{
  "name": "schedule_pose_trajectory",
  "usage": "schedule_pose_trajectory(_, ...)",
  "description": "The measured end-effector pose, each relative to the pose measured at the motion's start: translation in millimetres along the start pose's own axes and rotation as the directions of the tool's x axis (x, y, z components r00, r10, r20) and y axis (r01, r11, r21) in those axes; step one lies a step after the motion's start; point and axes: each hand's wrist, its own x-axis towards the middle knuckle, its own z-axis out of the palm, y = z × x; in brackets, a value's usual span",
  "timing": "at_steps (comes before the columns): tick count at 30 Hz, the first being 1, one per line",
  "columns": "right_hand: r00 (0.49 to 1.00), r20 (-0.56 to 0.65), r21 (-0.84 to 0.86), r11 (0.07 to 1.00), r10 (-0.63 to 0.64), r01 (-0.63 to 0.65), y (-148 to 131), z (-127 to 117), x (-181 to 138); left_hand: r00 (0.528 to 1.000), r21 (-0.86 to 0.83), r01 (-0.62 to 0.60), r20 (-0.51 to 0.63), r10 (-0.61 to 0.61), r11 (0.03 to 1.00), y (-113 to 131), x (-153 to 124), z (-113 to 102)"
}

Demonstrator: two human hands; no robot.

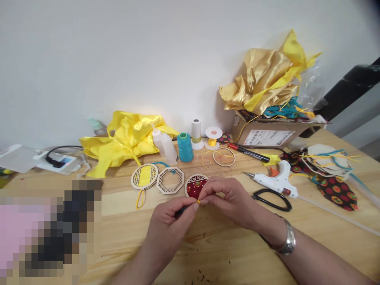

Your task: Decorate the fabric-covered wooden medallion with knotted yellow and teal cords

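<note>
My left hand (175,219) and my right hand (230,200) meet over the table, fingertips pinched together on a small bit of yellow cord (198,202). A dark object, mostly hidden, shows under my left fingers; its kind is unclear. Just behind the fingertips lies a round wooden lattice frame (196,177) backed with dark red patterned fabric (194,189), its lower edge covered by my hands. To its left are an octagonal lattice frame (158,183) and a round frame with yellow fabric (144,174) and a yellow cord loop (140,199).
Behind stand a teal thread cone (186,148), white bottles (169,148), a ribbon spool (213,134) and yellow satin (124,138). To the right are a glue gun (276,180), black-handled scissors (276,199), a marker (249,153), fabric scraps (337,192) and a cardboard box (240,130).
</note>
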Motion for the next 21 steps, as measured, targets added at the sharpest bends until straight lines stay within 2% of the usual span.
schedule_pose_trajectory(6,0.999,0.035,-0.104,0.994,-0.031,0.035,-1,-3,-1,0.998,0.08,-0.07,0.01,0.069,0.994,-1,-2,0)
schedule_pose_trajectory(11,0.997,0.069,-0.12,0.992,-0.027,0.035,-3,-4,-1,0.987,0.156,-0.162,0.032,0.159,0.974,-5,-4,0)
schedule_pose_trajectory(16,0.998,0.043,-0.056,0.997,0.053,-0.05,-8,-1,0,0.962,0.213,-0.269,0.018,0.271,0.939,-8,-5,0)
schedule_pose_trajectory(21,0.983,0.063,0.077,0.981,0.173,-0.178,-9,3,-1,0.93,0.271,-0.348,-0.019,0.367,0.897,-13,-8,0)
